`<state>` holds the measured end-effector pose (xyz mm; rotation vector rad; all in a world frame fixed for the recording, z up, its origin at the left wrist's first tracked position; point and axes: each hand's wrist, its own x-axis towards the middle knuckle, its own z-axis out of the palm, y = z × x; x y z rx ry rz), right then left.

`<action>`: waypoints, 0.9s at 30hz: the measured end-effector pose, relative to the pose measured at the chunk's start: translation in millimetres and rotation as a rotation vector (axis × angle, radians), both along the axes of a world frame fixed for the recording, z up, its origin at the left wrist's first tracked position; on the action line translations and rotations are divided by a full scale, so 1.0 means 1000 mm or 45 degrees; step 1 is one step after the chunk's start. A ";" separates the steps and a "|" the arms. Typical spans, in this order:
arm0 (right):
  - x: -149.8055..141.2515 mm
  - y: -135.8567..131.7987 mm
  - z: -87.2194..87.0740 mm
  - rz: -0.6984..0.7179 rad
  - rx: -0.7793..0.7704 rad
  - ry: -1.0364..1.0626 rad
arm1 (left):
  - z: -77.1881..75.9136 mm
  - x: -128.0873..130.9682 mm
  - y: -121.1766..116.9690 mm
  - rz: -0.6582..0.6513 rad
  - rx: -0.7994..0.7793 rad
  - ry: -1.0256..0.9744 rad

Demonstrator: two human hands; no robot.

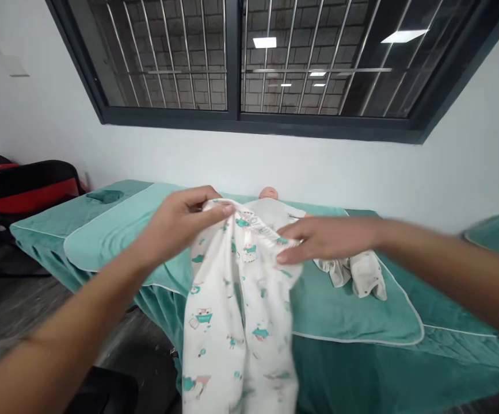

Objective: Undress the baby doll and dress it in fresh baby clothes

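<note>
We hold small printed trousers by the waist.
Our left hand [182, 221] pinches one side of the waistband [260, 225] of the trousers [218, 345]; our right hand [318, 237] meets the other, fingers blurred, so we cannot tell whether they grip. The legs hang below our fingers; a doll [269, 194] lies beyond them. Spreading the elastic evenly, thumbs outside, probably keeps the opening untwisted. We can read no brand or label.
</note>
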<state>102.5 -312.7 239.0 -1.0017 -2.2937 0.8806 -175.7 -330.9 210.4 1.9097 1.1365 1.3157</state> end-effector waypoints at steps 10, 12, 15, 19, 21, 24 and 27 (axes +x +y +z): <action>-0.075 0.049 -0.194 -0.163 -0.618 1.061 | -0.213 0.030 -0.001 -0.158 -0.727 -0.354; -0.079 0.076 -0.211 -0.263 -0.601 1.060 | -0.227 0.031 0.010 -0.029 -0.762 -0.410; -0.079 0.119 -0.222 -0.339 -0.552 0.953 | -0.231 0.039 0.048 0.284 -0.704 -0.454; -0.064 0.177 -0.218 -0.489 -0.389 0.770 | -0.234 0.057 0.113 0.472 -0.511 -0.305; -0.049 0.208 -0.215 -0.561 -0.207 0.689 | -0.235 0.067 0.134 0.479 -0.412 -0.149; -0.018 0.256 -0.213 -0.650 0.051 0.402 | -0.232 0.082 0.146 0.475 -0.170 0.018; 0.016 0.303 -0.215 -0.880 0.183 0.108 | -0.225 0.102 0.155 0.306 -0.284 -0.127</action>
